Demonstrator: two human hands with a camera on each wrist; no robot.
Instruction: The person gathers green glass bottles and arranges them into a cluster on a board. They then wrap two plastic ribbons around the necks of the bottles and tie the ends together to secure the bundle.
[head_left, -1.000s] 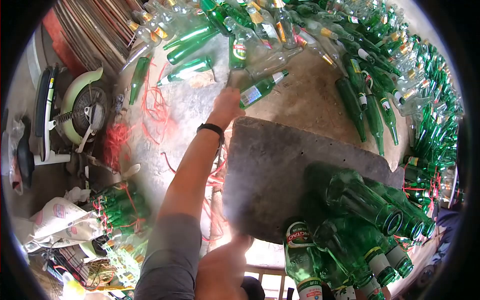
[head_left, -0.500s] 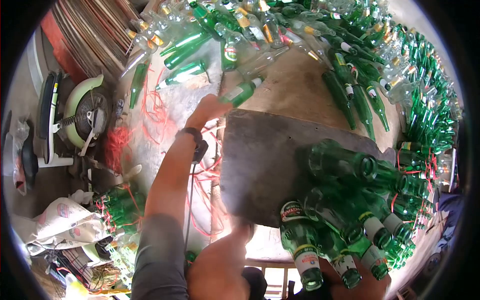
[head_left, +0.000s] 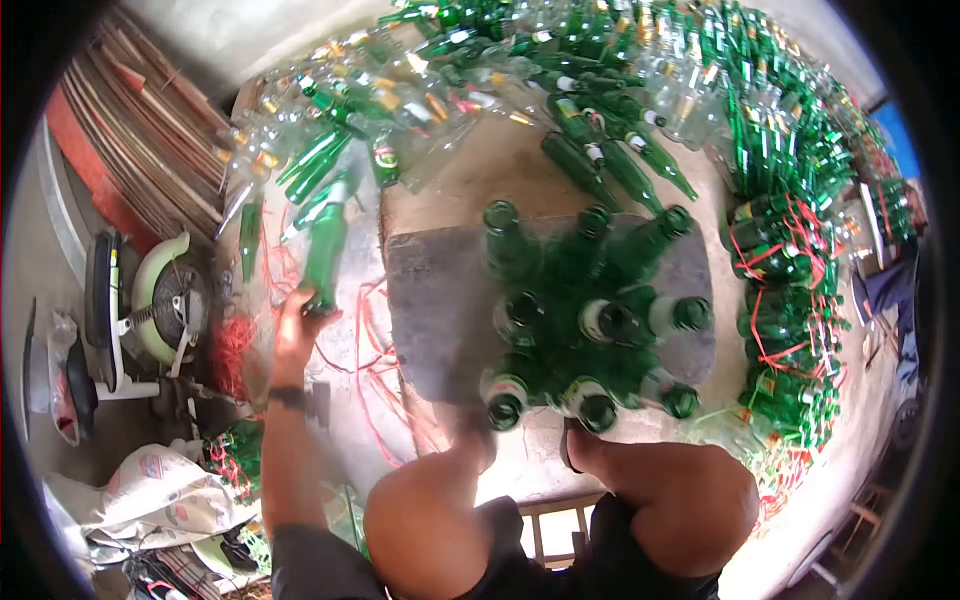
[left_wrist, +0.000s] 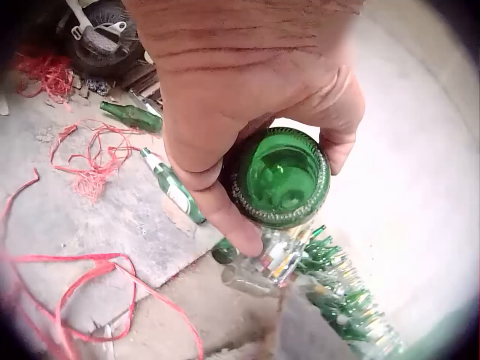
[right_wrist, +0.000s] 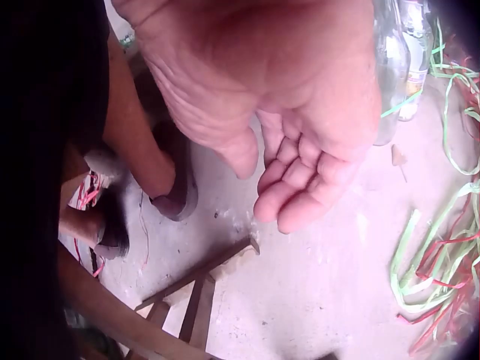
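In the head view my left hand [head_left: 295,330] grips a green bottle [head_left: 325,250] near its base, over the floor left of a dark board [head_left: 430,300]. The left wrist view shows my left hand [left_wrist: 255,112] with fingers and thumb round that bottle's base [left_wrist: 283,180]. Several green bottles [head_left: 610,320] stand grouped on the board, necks towards the camera. My right hand [right_wrist: 277,105], seen only in the right wrist view, holds nothing; its fingers hang loosely curled above the floor.
Many loose bottles [head_left: 570,90] lie beyond the board. Bundles tied with red string [head_left: 785,320] line the right side. Red string [head_left: 370,350] lies on the left floor, near a wheel [head_left: 165,290]. A wooden stool [right_wrist: 199,307] stands below my right hand.
My left hand has drawn back and left with the bottle, which now points away from me. The head view has shifted, and the grouped bottles now appear upright on the board.
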